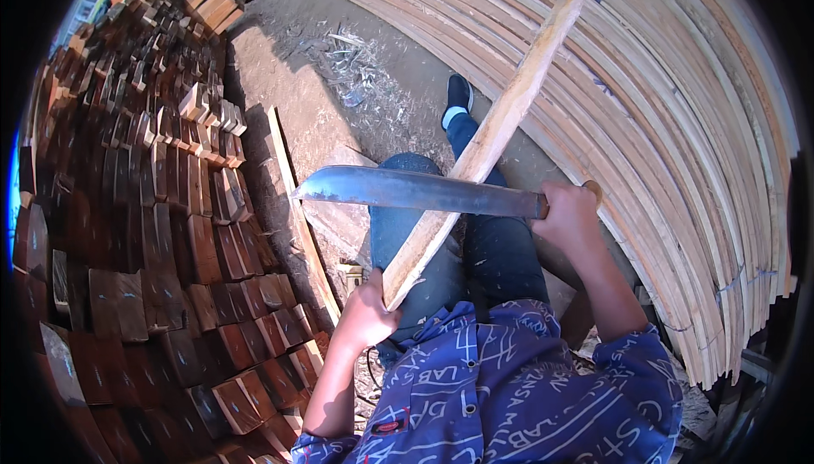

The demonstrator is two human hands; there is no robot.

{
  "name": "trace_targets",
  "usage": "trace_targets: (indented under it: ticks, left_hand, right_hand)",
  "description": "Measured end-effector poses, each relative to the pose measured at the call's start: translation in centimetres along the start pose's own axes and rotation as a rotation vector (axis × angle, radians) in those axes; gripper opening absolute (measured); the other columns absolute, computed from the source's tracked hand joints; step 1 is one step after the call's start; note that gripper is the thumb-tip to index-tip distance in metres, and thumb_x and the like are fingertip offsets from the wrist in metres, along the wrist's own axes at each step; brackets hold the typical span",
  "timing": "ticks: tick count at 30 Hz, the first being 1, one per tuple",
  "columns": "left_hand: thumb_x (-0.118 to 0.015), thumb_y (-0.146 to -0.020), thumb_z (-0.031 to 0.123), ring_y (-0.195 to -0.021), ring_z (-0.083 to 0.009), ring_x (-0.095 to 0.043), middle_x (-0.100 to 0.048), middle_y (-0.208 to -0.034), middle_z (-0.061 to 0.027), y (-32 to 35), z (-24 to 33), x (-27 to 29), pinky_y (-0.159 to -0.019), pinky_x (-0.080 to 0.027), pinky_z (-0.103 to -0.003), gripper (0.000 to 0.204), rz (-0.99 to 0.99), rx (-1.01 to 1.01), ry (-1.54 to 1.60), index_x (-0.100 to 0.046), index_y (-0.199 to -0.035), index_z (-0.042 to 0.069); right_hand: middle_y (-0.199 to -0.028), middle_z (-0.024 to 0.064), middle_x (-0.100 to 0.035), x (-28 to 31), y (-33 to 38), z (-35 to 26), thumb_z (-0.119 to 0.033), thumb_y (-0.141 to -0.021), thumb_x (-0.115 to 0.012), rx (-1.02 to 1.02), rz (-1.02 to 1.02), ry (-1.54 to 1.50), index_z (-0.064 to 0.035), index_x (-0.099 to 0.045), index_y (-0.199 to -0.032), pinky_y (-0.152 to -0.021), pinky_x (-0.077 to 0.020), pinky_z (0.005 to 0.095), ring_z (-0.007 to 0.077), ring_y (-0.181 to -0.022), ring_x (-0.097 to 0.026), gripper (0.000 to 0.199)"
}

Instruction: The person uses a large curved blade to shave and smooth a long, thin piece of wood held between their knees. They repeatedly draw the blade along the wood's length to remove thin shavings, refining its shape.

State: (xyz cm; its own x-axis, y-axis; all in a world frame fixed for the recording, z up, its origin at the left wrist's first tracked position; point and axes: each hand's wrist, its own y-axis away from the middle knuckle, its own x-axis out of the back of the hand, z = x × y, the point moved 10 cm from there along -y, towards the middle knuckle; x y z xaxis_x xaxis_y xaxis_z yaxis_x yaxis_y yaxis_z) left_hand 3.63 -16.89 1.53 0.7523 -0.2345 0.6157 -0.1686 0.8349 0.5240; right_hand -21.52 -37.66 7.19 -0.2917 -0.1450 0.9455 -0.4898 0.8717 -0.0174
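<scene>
My left hand grips the near end of a long pale wooden slat that slants up and away to the upper right over my knees. My right hand is closed on the handle of a large machete. Its long grey blade lies roughly level, pointing left, and crosses over the slat above my lap. I am sitting, in blue jeans and a blue patterned shirt, with one dark shoe on the dirt ahead.
A big stack of long pale curved slats fills the right side. Dark reddish wooden blocks are piled on the left. A wooden plank lies on the dirt beside my left leg, with wood shavings beyond.
</scene>
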Motion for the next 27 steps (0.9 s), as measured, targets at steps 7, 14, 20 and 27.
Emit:
trace_targets:
  ticks: [7, 14, 20, 27]
  left_hand:
    - [-0.069, -0.066, 0.007, -0.086, -0.0528, -0.063, -0.063, -0.082, -0.0345, -0.4, -0.4, -0.5, -0.077, -0.052, -0.052, 0.040, 0.065, -0.082, 0.049, -0.048, -0.098, -0.005]
    - [-0.069, -0.065, 0.005, -0.088, -0.0504, -0.064, -0.064, -0.084, -0.0341, 0.5, -0.6, 0.3, -0.075, -0.052, -0.051, 0.040, 0.130, -0.103, 0.092, -0.050, -0.098, -0.005]
    - [-0.070, -0.064, 0.008, -0.085, -0.0513, -0.064, -0.064, -0.082, -0.0336, 0.2, -0.3, 0.3, -0.073, -0.053, -0.051, 0.045, 0.120, -0.063, 0.045, -0.048, -0.101, -0.006]
    - [-0.069, -0.068, 0.008, -0.087, -0.0462, -0.066, -0.067, -0.089, -0.0286, 1.0, -2.2, 0.5, -0.075, -0.053, -0.048, 0.043, 0.166, -0.019, 0.133, -0.050, -0.105, -0.001]
  right_hand:
    - [-0.072, 0.0138, -0.066, -1.6, 0.8, -5.5, -0.017, -0.063, -0.073, 0.195, -0.029, -0.045, -0.0066, -0.065, -0.075, -0.064, -0.0521, 0.0439, 0.0326, -0.068, -0.068, 0.018]
    - [-0.065, 0.0160, -0.064, 2.2, -1.2, 6.0, -0.012, -0.063, -0.068, -0.313, 0.078, 0.106, -0.0048, -0.063, -0.069, -0.063, -0.0512, 0.0468, 0.0372, -0.068, -0.066, 0.011]
    - [-0.066, 0.0175, -0.063, -1.0, -0.6, -0.5, -0.015, -0.063, -0.070, -0.159, -0.009, -0.104, -0.0028, -0.062, -0.070, -0.063, -0.0509, 0.0478, 0.0384, -0.067, -0.065, 0.016]
    - [-0.071, 0.0134, -0.065, -1.9, -2.4, -6.5, -0.019, -0.059, -0.075, 0.247, 0.021, -0.022, -0.0058, -0.061, -0.071, -0.066, -0.0524, 0.0432, 0.0325, -0.068, -0.067, 0.023]
